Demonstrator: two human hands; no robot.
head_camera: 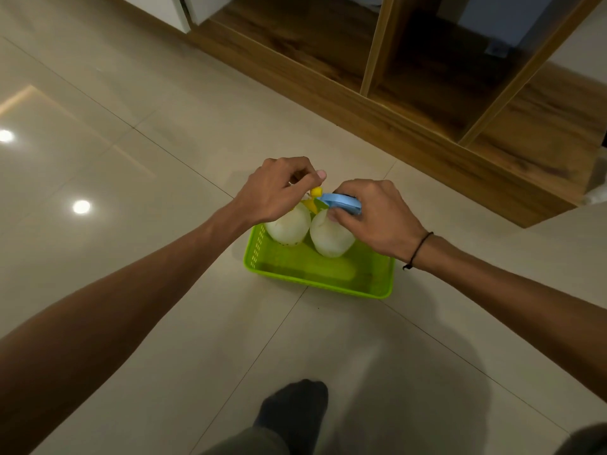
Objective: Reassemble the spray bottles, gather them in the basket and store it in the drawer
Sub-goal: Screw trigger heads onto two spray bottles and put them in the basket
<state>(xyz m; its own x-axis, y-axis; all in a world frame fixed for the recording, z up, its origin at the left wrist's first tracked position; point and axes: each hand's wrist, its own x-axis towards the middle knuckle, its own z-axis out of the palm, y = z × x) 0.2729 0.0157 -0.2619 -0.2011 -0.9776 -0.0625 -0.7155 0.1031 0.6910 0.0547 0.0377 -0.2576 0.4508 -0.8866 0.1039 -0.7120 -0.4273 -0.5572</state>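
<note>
While I stand on the pale tiled floor (138, 178), the wooden cabinet (423, 103) with its open compartments runs across from twelve to three o'clock, well apart from everything I'm handling. At the centre of my view the green basket (315, 274) sits flat on the tiles, its slotted walls bright against them. Two white spray bottles stand upright in its far half, touching side by side — the left bottle (289, 229) toward eleven o'clock of the basket, the right bottle (330, 238) toward one o'clock. My left hand (279, 192) is curled over the left bottle's top, fingers pinched narrow around its yellow sprayer head (316, 192); how much of the head I actually grip is hidden under my knuckles, so I would only say it seems held. My right hand (374, 215) is closed over the blue sprayer head (341, 203) of the right bottle, thumb pressed against the bottle's shoulder. A thin black cord (418, 249) circles my right wrist. At six o'clock — near the bottom edge — my dark socked foot (295, 402) rests on the floor.
</note>
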